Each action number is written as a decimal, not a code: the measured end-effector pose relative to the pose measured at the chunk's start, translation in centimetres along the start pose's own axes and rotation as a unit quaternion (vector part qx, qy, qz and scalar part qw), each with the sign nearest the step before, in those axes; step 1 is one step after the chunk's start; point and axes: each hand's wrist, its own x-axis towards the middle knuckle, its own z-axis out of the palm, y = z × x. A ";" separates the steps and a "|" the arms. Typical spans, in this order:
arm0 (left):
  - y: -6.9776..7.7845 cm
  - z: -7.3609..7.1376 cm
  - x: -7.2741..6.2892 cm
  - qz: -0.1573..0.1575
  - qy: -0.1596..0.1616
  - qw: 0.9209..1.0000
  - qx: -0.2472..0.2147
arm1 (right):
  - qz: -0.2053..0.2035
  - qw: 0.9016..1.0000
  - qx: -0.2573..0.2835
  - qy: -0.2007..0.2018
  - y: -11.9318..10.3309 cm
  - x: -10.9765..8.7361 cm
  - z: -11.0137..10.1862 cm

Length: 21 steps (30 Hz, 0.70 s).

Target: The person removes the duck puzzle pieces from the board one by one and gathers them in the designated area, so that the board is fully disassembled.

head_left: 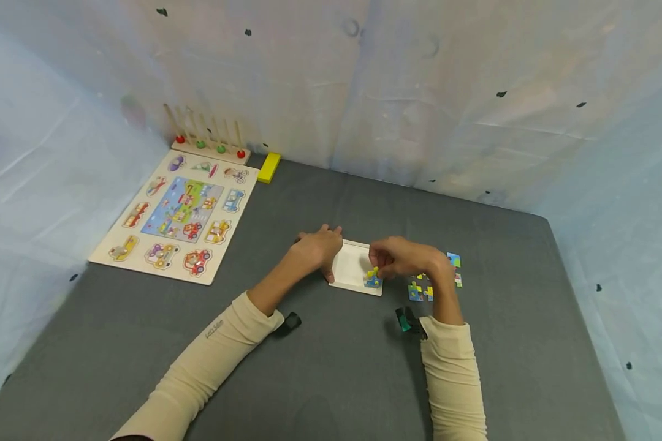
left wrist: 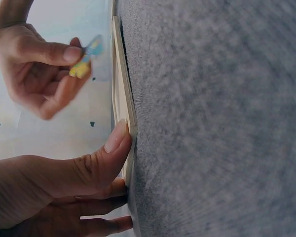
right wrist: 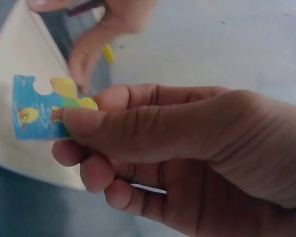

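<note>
My right hand (head_left: 403, 256) pinches a blue and yellow jigsaw piece (right wrist: 32, 116) between thumb and fingers. In the head view this piece shows over the near right corner of a shallow, pale wooden puzzle tray (head_left: 349, 264). The left wrist view has the piece raised above the tray's rim (left wrist: 124, 79). At the tray's left end, my left hand (head_left: 317, 250) holds the frame, with the thumb at the near edge and the fingers farther back. Several loose jigsaw pieces (head_left: 415, 291) lie to the right of the tray, partly hidden by my right hand and forearm.
At the back left lies a wooden knob-puzzle board (head_left: 228, 211) with vehicle pictures. Behind it stands a pegged wooden rack (head_left: 212, 150) with red and green beads. A yellow block (head_left: 269, 168) sits beside them. Pale sheeting (head_left: 419, 122) borders the grey table (head_left: 331, 361).
</note>
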 end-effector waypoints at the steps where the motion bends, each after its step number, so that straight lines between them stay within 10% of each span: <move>1: -0.1 0.0 0.0 0.001 -0.001 1.000 -0.002 | -0.003 1.000 0.001 0.008 0.2 -0.5 -0.2; 13: -0.2 -0.3 0.1 -0.004 -0.015 1.000 0.010 | 0.136 0.988 0.032 0.061 4.7 -10.1 -2.5; 21: -0.2 -0.2 0.0 -0.004 -0.016 1.000 0.010 | 0.190 0.979 0.061 0.043 7.1 -12.2 -2.3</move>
